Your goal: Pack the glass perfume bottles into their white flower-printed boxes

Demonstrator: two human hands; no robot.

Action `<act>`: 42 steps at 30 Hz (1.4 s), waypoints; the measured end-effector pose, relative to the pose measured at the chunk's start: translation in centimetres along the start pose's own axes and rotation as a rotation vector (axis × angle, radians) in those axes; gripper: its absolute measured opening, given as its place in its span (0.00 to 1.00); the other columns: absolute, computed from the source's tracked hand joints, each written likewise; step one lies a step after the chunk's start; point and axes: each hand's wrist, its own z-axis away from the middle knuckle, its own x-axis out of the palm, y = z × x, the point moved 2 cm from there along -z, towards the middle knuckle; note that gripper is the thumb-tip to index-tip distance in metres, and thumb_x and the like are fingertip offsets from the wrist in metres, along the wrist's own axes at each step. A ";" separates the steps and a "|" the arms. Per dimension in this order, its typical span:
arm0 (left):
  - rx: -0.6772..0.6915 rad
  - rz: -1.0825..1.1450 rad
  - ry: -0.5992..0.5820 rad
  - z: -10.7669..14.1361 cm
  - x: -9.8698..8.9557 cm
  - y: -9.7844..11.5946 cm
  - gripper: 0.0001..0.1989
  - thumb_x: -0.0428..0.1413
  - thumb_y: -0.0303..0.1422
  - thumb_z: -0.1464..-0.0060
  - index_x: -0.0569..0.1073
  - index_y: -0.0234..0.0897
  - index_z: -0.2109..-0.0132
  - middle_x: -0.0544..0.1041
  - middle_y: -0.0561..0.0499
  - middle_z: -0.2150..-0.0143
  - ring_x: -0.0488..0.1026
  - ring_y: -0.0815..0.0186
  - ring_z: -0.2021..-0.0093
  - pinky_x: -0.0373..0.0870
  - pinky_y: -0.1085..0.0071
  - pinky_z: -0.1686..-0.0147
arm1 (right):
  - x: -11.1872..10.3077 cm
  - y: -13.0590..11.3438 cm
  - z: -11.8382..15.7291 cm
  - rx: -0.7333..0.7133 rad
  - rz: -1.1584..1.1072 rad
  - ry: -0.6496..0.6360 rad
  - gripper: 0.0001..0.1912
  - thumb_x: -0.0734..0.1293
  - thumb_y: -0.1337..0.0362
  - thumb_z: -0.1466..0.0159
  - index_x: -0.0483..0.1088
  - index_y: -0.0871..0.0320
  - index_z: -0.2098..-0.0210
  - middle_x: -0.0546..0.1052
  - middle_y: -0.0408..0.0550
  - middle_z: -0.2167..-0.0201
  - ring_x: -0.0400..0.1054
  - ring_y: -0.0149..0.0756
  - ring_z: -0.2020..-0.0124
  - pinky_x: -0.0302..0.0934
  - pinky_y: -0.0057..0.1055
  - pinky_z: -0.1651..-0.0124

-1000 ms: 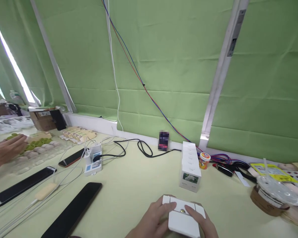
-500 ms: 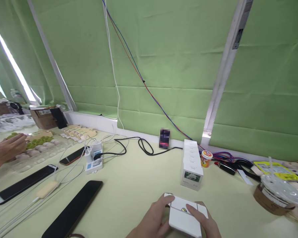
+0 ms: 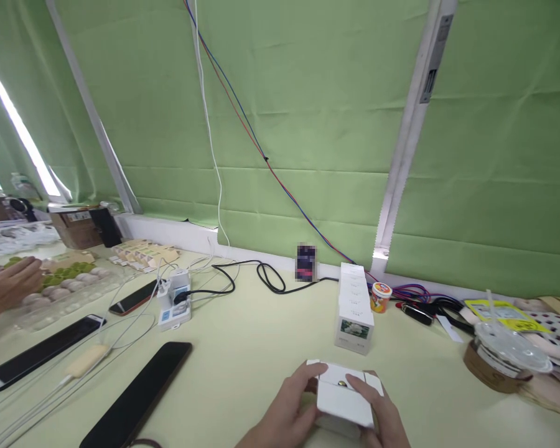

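Near the bottom of the view, a small white box point(image 3: 345, 404) is held just above the table between my two hands. A small round gold spot shows on its top, where white panels meet. My left hand point(image 3: 292, 401) grips the box's left side, thumb on the upper left corner. My right hand point(image 3: 382, 404) wraps the right side, with a finger pressing on the top panel near the gold spot. The undersides of both hands are partly hidden. Just beyond stands a row of similar white boxes point(image 3: 354, 311), the nearest bearing a white flower picture.
A black phone point(image 3: 137, 392) lies to the left, with a power strip point(image 3: 175, 305) and cables behind it. An orange tub point(image 3: 380, 297) and a lidded cup point(image 3: 499, 364) stand to the right. Another person's hand point(image 3: 14, 283) is over the egg-like items point(image 3: 72, 286) at far left.
The white box has tilted slightly in my hands, so more of its lower front shows. Both hands keep their hold. The whole view has shifted a little.
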 end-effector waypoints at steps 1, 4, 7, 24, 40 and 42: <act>-0.072 0.039 0.014 -0.1 0.1 -0.2 0.25 0.57 0.23 0.48 0.65 0.45 0.44 0.72 0.47 0.47 0.72 0.60 0.52 0.69 0.66 0.52 | -0.1 -0.3 -0.2 0.051 -0.010 0.023 0.18 0.57 0.56 0.33 0.66 0.46 0.45 0.73 0.50 0.54 0.70 0.46 0.54 0.66 0.35 0.56; -0.266 0.237 0.022 -0.4 0.6 -0.5 0.25 0.64 0.30 0.51 0.65 0.43 0.47 0.74 0.48 0.54 0.73 0.62 0.58 0.71 0.71 0.62 | -0.5 -1.2 -1.0 0.279 -0.129 0.024 0.14 0.61 0.54 0.34 0.69 0.47 0.51 0.76 0.47 0.55 0.71 0.45 0.55 0.67 0.32 0.58; -0.351 0.476 0.006 -0.9 1.0 -0.7 0.28 0.68 0.37 0.56 0.65 0.42 0.51 0.72 0.50 0.57 0.75 0.65 0.65 0.69 0.75 0.71 | -0.8 -1.9 -1.7 0.492 -0.281 -0.033 0.16 0.58 0.50 0.33 0.70 0.49 0.54 0.78 0.46 0.63 0.73 0.41 0.64 0.67 0.30 0.63; -0.520 0.614 -0.003 -1.3 0.8 -1.1 0.34 0.73 0.31 0.69 0.65 0.41 0.55 0.70 0.53 0.59 0.74 0.71 0.76 0.71 0.77 0.81 | -1.2 -1.6 -2.1 0.665 -0.481 -0.087 0.16 0.62 0.48 0.36 0.67 0.54 0.69 0.69 0.39 0.76 0.66 0.33 0.76 0.60 0.25 0.76; 0.032 0.053 0.047 -0.4 0.1 0.3 0.16 0.53 0.24 0.43 0.68 0.43 0.49 0.73 0.47 0.51 0.70 0.60 0.50 0.68 0.66 0.51 | -0.4 -0.3 1.3 0.205 -0.069 0.242 0.19 0.59 0.52 0.32 0.58 0.49 0.45 0.68 0.52 0.48 0.66 0.43 0.48 0.67 0.35 0.55; 0.073 -0.008 0.022 -0.4 -0.1 0.3 0.17 0.52 0.23 0.43 0.67 0.43 0.48 0.73 0.47 0.52 0.71 0.60 0.51 0.68 0.66 0.51 | -0.4 -0.5 1.1 0.247 -0.116 0.231 0.17 0.59 0.52 0.32 0.58 0.50 0.47 0.69 0.53 0.51 0.68 0.43 0.50 0.68 0.36 0.56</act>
